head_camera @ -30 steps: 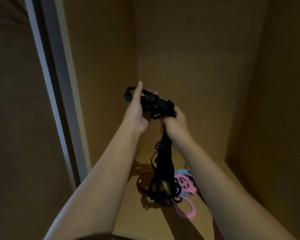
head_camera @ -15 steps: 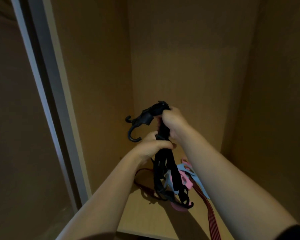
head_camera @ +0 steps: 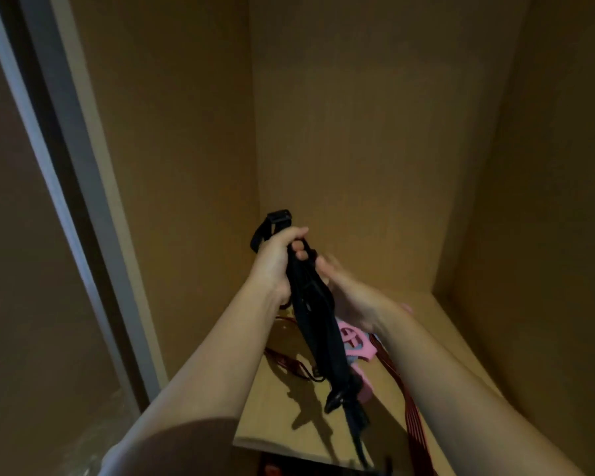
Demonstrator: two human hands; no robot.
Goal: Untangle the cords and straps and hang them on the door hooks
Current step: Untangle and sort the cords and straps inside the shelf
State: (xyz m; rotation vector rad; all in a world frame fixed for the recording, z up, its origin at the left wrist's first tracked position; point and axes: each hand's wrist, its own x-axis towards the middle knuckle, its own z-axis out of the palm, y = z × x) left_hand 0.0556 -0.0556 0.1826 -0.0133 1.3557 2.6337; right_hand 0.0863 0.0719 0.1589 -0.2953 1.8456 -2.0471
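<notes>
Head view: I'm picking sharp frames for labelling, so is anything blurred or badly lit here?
Head view: dim, warm light; the right hand is motion-smeared, the black straps blur toward their lower end, the left hand is sharper, and shadows fall on the shelf.

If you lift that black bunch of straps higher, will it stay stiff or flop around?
Probably floppy: the black strap bundle hangs limp below the left hand gripping its top. It would likely swing, since its lower end dangles free above the shelf. It seems light; one hand holds it while the right hand looks blurred beside it.
</notes>
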